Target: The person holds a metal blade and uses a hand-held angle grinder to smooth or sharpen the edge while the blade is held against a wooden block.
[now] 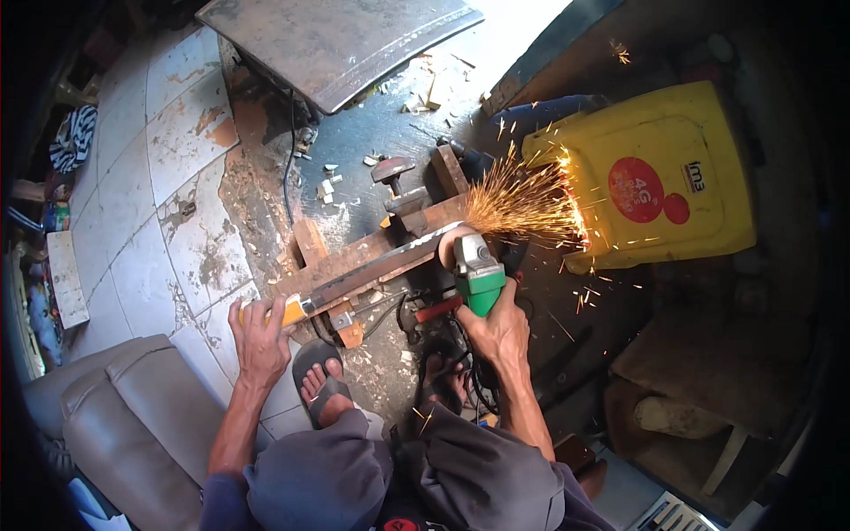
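Observation:
My left hand (262, 341) is closed around the yellow handle of a long-bladed knife (376, 268). Its dark blade lies along a wooden beam (345, 263), pointing up to the right. In my right hand (501, 329) is a green and silver angle grinder (479, 281), gripped by its body. The grinder's disc (452, 246) meets the blade near its far end, hiding the tip. Orange sparks (522, 205) spray from there toward a yellow plastic chair (673, 230) on the right. A clamp with a rounded top (393, 170) stands against the beam.
My sandalled feet (324, 389) are just below the beam, near dark cables and a red-handled tool (438, 309). A worn board-like table (341, 40) stands at the far side. A brown padded seat (133, 425) is at lower left. Wood scraps litter the floor.

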`<state>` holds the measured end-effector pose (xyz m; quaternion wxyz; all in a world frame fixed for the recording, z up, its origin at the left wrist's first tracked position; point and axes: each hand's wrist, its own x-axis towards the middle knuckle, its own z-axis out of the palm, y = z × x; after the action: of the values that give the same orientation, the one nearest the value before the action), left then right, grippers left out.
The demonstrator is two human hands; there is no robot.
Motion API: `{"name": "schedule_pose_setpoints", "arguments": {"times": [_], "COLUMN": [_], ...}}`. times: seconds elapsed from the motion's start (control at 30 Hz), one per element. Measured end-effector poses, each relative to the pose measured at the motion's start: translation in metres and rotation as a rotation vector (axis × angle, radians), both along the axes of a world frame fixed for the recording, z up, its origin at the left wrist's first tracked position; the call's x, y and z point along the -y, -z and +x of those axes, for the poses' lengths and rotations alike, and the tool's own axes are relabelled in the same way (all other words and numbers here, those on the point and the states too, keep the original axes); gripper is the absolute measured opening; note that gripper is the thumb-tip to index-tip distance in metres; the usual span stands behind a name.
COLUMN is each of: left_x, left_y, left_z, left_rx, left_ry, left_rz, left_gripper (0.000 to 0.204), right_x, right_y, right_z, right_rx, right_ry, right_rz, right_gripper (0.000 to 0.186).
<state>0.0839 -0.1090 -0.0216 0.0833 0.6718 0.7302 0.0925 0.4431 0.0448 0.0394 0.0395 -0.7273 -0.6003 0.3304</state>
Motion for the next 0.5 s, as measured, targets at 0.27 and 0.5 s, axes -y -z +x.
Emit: {"name": "schedule_pose_setpoints", "arguments": {"times": [0.27,0.5], "left_x": [-0.001,0.004], "left_y": [-0.004,0.001], "left_z": [0.004,0.000], "left_rx": [0.007,-0.001], "left_ry": [0.002,0.010], "left_rz": [-0.021,-0.010], "left_gripper": [0.060,0.062], "right_x": [0.001,0.001], "right_y": [-0.002,0.000], "right_z": [0.001,0.004], "right_rx": [-0.003,-0.008], "right_ry": [0.022,0.040], "right_rz": [-0.029,-0.019], "right_gripper": [0.080,0.075]}}
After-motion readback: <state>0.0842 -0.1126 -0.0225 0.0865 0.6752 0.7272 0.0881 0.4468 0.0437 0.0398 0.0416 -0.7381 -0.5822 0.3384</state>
